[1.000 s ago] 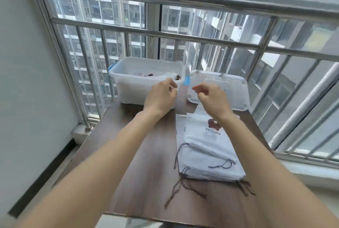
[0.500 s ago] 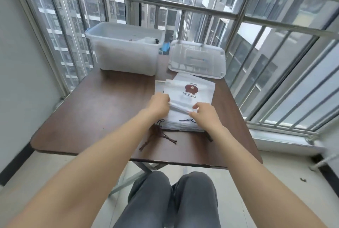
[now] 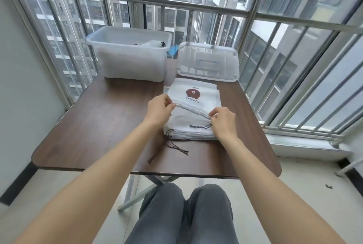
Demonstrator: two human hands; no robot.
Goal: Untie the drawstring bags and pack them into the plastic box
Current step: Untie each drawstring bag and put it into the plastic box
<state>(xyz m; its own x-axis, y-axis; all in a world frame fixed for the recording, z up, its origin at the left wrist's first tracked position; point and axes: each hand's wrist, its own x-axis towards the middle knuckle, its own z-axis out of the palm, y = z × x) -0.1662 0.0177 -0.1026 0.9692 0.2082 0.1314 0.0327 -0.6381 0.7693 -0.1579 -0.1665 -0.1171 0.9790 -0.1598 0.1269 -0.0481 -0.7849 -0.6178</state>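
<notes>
A stack of white drawstring bags [image 3: 193, 123] lies on the brown table [image 3: 102, 123]. The top bag [image 3: 193, 94] carries a brown round logo and the word POPULAR. My left hand [image 3: 160, 109] pinches the left end of that bag's gathered top hem, and my right hand [image 3: 222, 121] pinches its right end. Dark brown cords [image 3: 174, 145] trail from the stack toward the table's front. The clear plastic box [image 3: 129, 55] stands at the back left, with some white bags and dark cords inside.
The box's clear lid [image 3: 208, 65] lies flat at the back right, behind the stack. A small blue object [image 3: 172, 49] sits between box and lid. Metal window bars [image 3: 176, 8] run behind and to the right. My knees [image 3: 186, 204] are under the front edge.
Both hands came back from the box to the stack and took hold of the top bag's hem at both ends. The view tilted down.
</notes>
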